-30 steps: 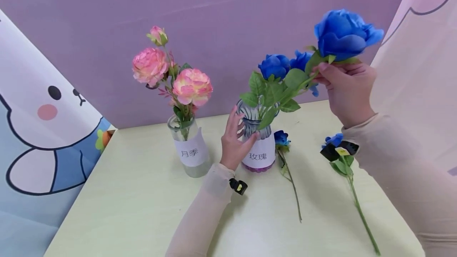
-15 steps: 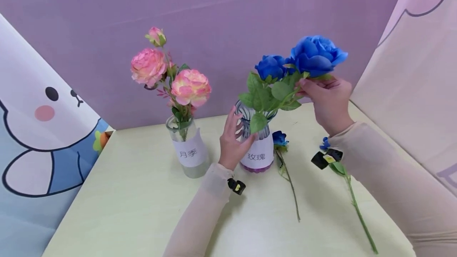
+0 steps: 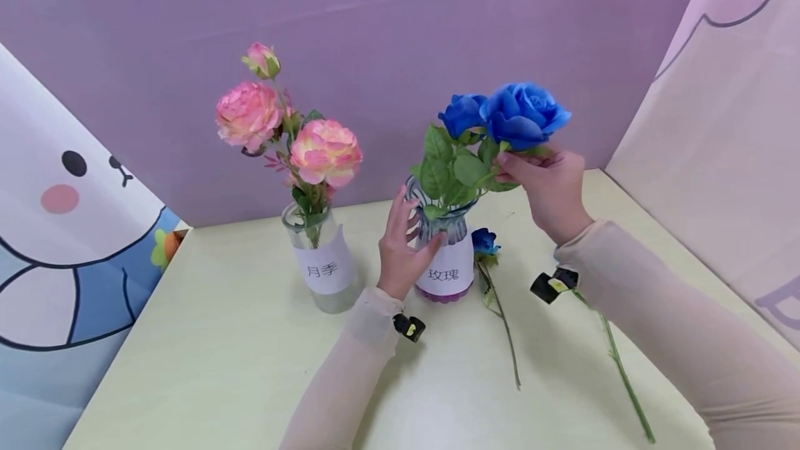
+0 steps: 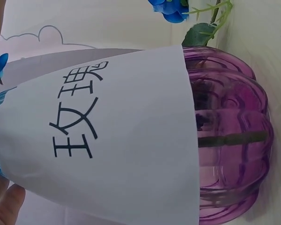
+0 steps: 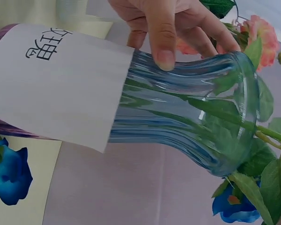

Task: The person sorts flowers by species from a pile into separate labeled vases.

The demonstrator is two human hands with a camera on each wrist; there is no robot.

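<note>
My right hand [image 3: 550,189] pinches the stem of a large blue rose [image 3: 525,117] just under its bloom. That stem reaches down into the ribbed glass vase [image 3: 444,229], where a second blue rose [image 3: 461,114] stands behind. In the right wrist view, green stems pass through the flared mouth of the vase [image 5: 178,119]. Around its neck my left hand [image 3: 403,255] holds the vase, thumb [image 5: 166,56] in front and fingers at the far side. A white paper label [image 4: 131,122] wraps the vase above its purple base [image 4: 234,112], in which a stem end shows.
Left of it stands a clear labelled vase [image 3: 334,301] with pink flowers [image 3: 326,151]. On the table [image 3: 219,353] lie a small blue rose [image 3: 485,242] and, partly hidden by the right sleeve, another green stem [image 3: 625,373]. A purple backdrop [image 3: 400,19] rises behind.
My right hand has moved down and to the left, lowering the large blue rose into the vase beside the other one. The left hand stays at the vase.
</note>
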